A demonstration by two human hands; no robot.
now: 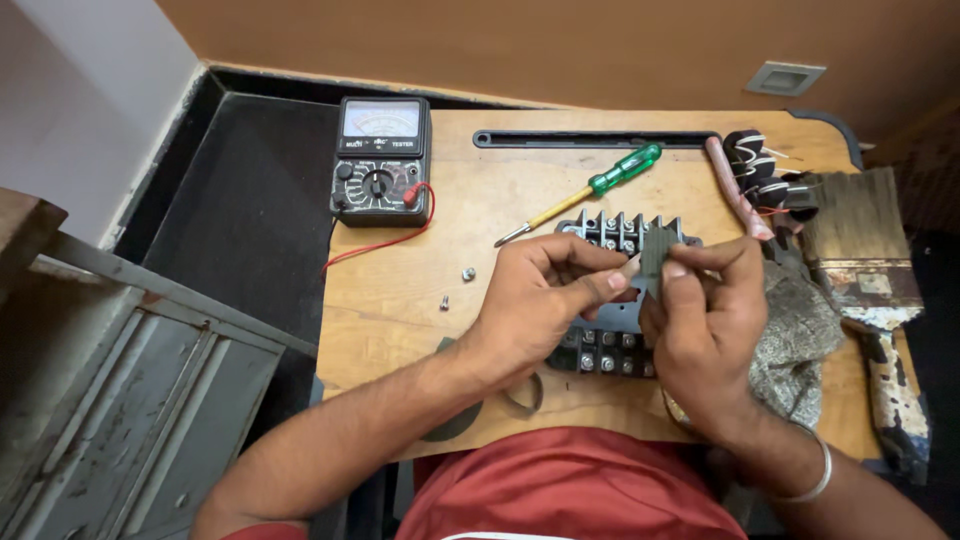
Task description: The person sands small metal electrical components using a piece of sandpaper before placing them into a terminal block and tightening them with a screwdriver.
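- My left hand and right hand both pinch a small dark strip above the terminal block; a loose grip could drop it.
- Two screws beside my left hand could roll off the desk.
- A nudge could shift the screwdriver or meter.

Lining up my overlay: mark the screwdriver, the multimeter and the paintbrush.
screwdriver (pixel 622 170), head view, on its green handle.
multimeter (pixel 380 165), head view, on its black front by the dial.
paintbrush (pixel 856 205), head view, on its dark bristles.
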